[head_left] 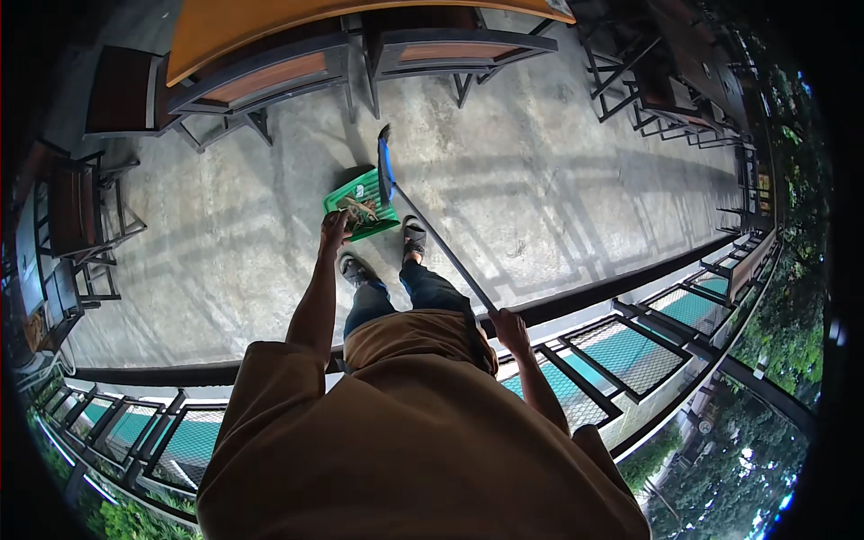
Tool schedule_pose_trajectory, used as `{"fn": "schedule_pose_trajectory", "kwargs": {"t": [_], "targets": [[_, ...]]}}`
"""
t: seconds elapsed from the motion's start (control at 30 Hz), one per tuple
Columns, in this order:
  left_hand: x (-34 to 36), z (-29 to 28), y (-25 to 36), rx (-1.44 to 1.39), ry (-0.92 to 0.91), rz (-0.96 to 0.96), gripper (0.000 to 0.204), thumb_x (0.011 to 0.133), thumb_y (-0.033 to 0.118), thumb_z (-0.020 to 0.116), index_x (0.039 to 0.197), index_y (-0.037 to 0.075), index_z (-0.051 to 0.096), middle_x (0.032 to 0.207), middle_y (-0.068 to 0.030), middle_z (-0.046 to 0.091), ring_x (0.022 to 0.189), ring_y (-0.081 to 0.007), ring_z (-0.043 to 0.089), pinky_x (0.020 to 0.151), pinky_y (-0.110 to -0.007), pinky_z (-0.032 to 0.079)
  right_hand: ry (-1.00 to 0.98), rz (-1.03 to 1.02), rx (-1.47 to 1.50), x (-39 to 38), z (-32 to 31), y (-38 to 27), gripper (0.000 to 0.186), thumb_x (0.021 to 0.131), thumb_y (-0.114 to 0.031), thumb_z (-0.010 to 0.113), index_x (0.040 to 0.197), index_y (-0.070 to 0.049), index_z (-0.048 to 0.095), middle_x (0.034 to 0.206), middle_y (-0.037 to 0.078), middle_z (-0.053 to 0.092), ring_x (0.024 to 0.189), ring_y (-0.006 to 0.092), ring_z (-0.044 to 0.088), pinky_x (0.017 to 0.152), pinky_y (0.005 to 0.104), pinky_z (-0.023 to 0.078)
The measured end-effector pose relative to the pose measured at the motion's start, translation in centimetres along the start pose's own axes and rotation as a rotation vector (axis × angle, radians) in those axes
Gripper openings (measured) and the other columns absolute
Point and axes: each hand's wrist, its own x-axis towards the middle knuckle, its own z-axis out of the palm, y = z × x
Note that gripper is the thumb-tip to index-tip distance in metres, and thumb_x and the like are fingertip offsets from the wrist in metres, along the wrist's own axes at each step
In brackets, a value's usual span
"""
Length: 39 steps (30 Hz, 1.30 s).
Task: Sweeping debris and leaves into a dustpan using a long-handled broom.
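A green dustpan [340, 194] is low over the concrete floor in front of my feet, with dry leaves and other litter [362, 212] in it. My left hand [334, 231] is closed at its near left side, where the handle seems to be; the fingers hide the grip. Just right of the pan is a broom with a blue head [385, 166] and dark bristles. From that head a long dark broom handle [445, 249] slants back towards me. Around its upper end, by my right hip, my right hand [510, 331] is wrapped.
Wooden chairs [270, 79] with dark frames line an orange-brown tabletop [261, 27] ahead. More chairs [74, 209] stand left, and dark furniture [670, 90] far right. Behind me runs a mesh railing [621, 351] with a dark base rail. Shadows stripe the concrete floor [558, 180].
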Motion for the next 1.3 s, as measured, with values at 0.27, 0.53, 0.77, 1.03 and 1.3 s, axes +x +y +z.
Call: {"fn": "schedule_pose_trajectory", "kwargs": {"t": [0.27,0.53,0.77,1.03,1.3], "targets": [[-1.9,-3.6,-3.4,-0.108,0.002,-0.032,0.035,0.074,0.039,0.050,0.098,0.013,0.049,0.067,-0.0057,0.052,0.049,-0.0118,0.053,0.038,-0.021,0.038,-0.004,0.316,0.769,-4.2,7.0,3.1,0.040,0.081,-0.037,0.041,0.067,-0.002,0.055,0.051,0.007,0.047,0.048,0.0202,0.047,0.043,0.0342,0.035],[-10.5,-0.7,-2.4,-0.313,0.022,0.008,0.027,0.079,0.033,0.047,0.097,0.013,0.048,0.065,-0.0035,0.045,0.048,-0.0106,0.045,0.044,-0.021,0.037,-0.005,0.406,1.560,0.8,5.4,9.2,0.045,0.080,-0.051,0.041,0.057,-0.012,0.043,0.044,-0.004,0.034,0.035,0.0063,0.032,0.035,0.0220,0.025],[-15.3,6.7,-1.2,-0.361,0.041,0.124,0.030,0.081,0.037,0.047,0.097,0.012,0.047,0.067,-0.0029,0.043,0.053,-0.0107,0.041,0.049,-0.025,0.036,0.170,0.322,1.766,12.6,2.6,22.4,0.046,0.080,-0.053,0.038,0.059,-0.013,0.040,0.044,-0.005,0.029,0.035,0.0064,0.030,0.035,0.0219,0.025],[-18.4,15.5,5.6,-0.380,0.020,0.061,0.034,0.077,0.044,0.047,0.093,0.014,0.046,0.064,-0.0004,0.045,0.055,-0.0115,0.043,0.055,-0.026,0.034,0.088,0.351,1.762,23.5,1.2,35.7,0.046,0.083,-0.049,0.034,0.056,-0.011,0.035,0.042,-0.001,0.032,0.032,0.0100,0.031,0.032,0.0248,0.028],[-15.5,23.5,10.6,-0.285,-0.091,0.070,0.032,0.076,0.038,0.048,0.099,0.015,0.045,0.068,-0.0010,0.046,0.056,-0.0118,0.043,0.058,-0.027,0.036,0.028,0.888,1.570,16.6,7.4,29.1,0.051,0.083,-0.047,0.037,0.051,-0.008,0.035,0.038,0.004,0.036,0.028,0.0158,0.038,0.028,0.0294,0.031]]}}
